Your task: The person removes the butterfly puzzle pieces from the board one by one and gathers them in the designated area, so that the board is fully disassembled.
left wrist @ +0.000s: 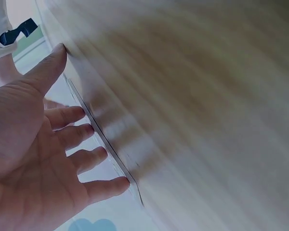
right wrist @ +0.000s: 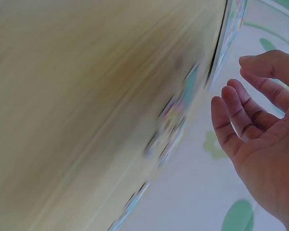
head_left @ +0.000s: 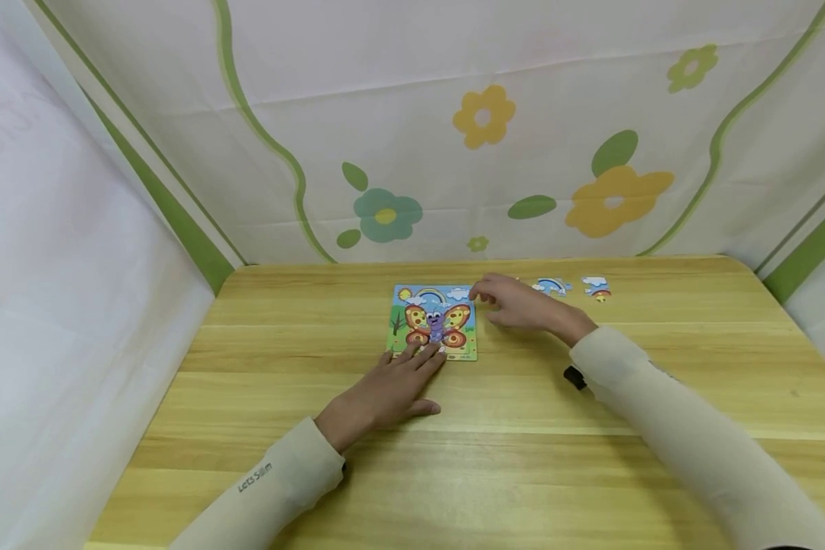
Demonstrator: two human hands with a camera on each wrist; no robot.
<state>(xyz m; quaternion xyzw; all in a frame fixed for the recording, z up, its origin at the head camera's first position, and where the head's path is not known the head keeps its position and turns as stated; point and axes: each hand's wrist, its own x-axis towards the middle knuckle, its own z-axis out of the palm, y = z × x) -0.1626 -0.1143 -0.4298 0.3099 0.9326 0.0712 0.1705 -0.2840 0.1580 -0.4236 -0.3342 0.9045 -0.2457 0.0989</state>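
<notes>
A square butterfly jigsaw puzzle [head_left: 447, 295] lies flat near the back of the table, with a purple-bodied butterfly, a sun and a rainbow on it. My left hand [head_left: 392, 393] rests along its lower edge, fingers stretched out and thumb spread to the side. The left wrist view shows those fingertips at the thin edge of the puzzle board [left wrist: 101, 136]. Beside the board's upper right corner hovers my right hand [head_left: 519, 303], fingers loosely bent. In the right wrist view, nothing shows between the thumb and fingers of this hand [right wrist: 265, 125].
Loose puzzle pieces lie right of the board at the back: a rainbow piece [head_left: 552, 286], partly behind the right hand, and a cloud piece [head_left: 596, 289]. They look blurred in the right wrist view. A white curtain [head_left: 399, 114] with printed flowers hangs behind the wooden table [head_left: 495, 473].
</notes>
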